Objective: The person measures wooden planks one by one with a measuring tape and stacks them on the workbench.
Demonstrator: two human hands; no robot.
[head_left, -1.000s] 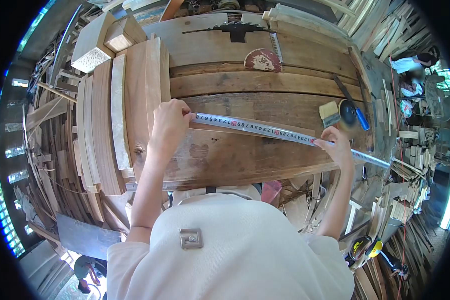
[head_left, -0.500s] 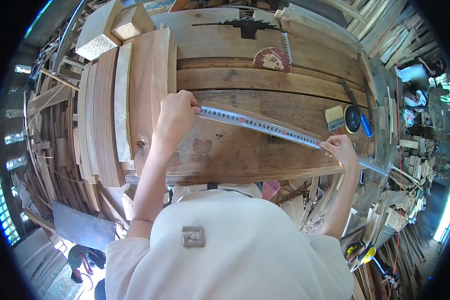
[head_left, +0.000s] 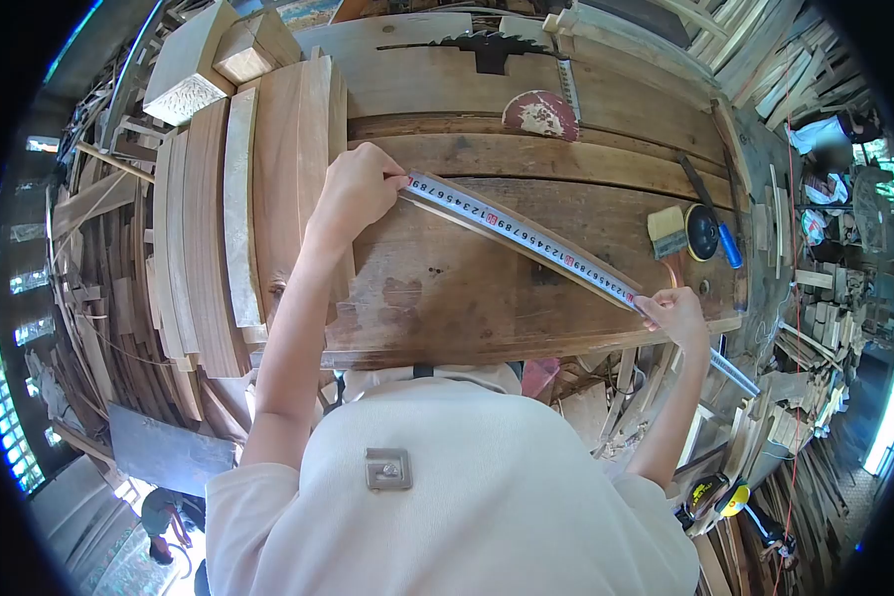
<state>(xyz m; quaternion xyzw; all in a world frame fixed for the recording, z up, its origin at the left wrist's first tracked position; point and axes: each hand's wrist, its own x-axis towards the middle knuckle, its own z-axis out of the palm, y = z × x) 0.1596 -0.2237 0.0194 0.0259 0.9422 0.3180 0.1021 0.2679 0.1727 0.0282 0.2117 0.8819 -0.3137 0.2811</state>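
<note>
A printed measuring tape (head_left: 526, 235) with red marks among black numerals stretches slantwise between my hands over the workbench (head_left: 437, 298). Beneath it runs a thin wooden strip (head_left: 472, 224), its edges showing along the tape. My left hand (head_left: 363, 189) pinches the tape's upper left end, apparently together with the strip. At the lower right, my right hand (head_left: 677, 316) has its fingers closed on the tape near the bench's front edge. Past that wrist a loose length of tape hangs to the lower right.
Thick boards (head_left: 288, 159) are stacked at the left, with wooden blocks (head_left: 189, 70) behind. A brush (head_left: 669, 230), a black round object (head_left: 702, 233) and a blue-handled tool (head_left: 728, 246) lie right. Farther back are a worn red disc (head_left: 541, 114) and a toothed dark blade (head_left: 492, 52).
My left hand has risen away from me and my right hand has come slightly nearer. The tape and strip now slant more steeply, and the tape's loose end has swung down and left.
</note>
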